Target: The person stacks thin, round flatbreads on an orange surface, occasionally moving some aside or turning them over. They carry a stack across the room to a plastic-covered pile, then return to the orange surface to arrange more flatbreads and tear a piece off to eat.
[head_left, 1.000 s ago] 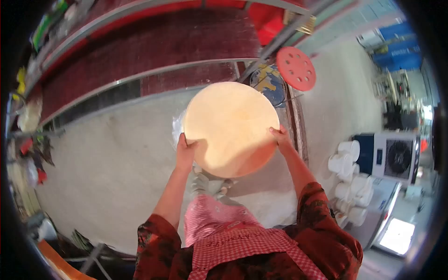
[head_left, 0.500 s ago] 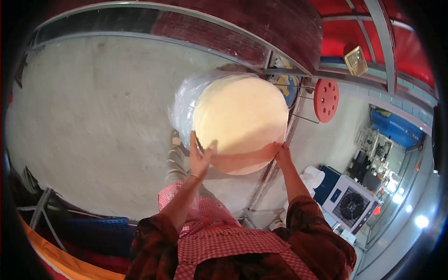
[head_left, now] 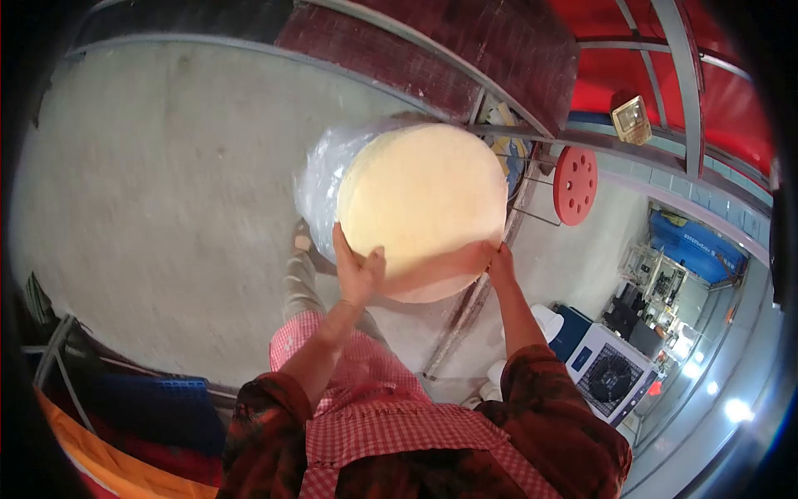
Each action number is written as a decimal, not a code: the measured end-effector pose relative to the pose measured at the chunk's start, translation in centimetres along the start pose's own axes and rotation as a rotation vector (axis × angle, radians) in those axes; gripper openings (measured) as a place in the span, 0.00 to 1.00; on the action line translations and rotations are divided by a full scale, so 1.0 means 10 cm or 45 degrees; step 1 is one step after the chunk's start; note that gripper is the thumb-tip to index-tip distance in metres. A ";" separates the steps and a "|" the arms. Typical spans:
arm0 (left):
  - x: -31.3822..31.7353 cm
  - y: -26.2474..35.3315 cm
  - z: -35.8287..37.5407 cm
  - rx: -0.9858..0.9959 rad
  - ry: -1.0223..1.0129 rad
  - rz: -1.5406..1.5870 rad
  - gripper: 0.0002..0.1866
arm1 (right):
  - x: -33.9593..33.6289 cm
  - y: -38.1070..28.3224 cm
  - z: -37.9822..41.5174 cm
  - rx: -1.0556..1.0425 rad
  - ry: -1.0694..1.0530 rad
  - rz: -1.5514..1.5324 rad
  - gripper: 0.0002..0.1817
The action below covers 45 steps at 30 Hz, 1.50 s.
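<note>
Two bare hands carry one big round pale disc (head_left: 424, 200), a thick stack with a flat cream-coloured top, held out in front of the body above the concrete floor (head_left: 150, 191). Nearest the camera is the person's own red checked apron (head_left: 391, 424) over dark patterned sleeves (head_left: 573, 416), filling the 6 o'clock part of the view. From there both forearms rise toward the disc. The left hand (head_left: 356, 268) grips the disc's near edge at about 7 o'clock of its face, the thumb laid on the top surface and the fingers spread along the side; how far they curl beneath cannot be seen. The right hand (head_left: 497, 259) clasps the edge at about 5 o'clock, fingers pressed against the rim, their tips hidden behind it. A clear plastic wrap (head_left: 320, 179) bulges out from under the disc on its 9 o'clock side. Below the disc, a trouser leg and a shoe (head_left: 301, 239) show against the floor. Farther off at 3 o'clock from the disc stands a red stool (head_left: 575, 185) with holes in its round seat, close beside a metal frame (head_left: 515, 129). At 4 o'clock of the view, well apart from the hands, sits a white and blue fan unit (head_left: 611, 370). Farthest, at 12 to 1 o'clock, run a dark red panel (head_left: 499, 50) and a bright red roof (head_left: 632, 50).
</note>
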State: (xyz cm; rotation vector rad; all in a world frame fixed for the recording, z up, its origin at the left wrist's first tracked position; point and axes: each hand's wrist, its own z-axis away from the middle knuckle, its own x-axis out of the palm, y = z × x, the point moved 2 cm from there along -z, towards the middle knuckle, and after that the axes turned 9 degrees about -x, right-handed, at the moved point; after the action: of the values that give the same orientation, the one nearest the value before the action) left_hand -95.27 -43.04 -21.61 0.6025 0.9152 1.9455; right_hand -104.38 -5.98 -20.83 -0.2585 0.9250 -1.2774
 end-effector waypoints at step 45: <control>-4.62 -2.09 4.16 -0.985 1.095 -0.443 0.17 | 1.76 -0.64 1.75 -0.962 -1.134 1.572 0.13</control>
State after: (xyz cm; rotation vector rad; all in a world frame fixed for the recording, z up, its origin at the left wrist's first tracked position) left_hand -32.41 -60.78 -15.31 -0.8412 0.5884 2.0089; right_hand -96.44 -29.25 -13.61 -0.6394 0.5260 0.3862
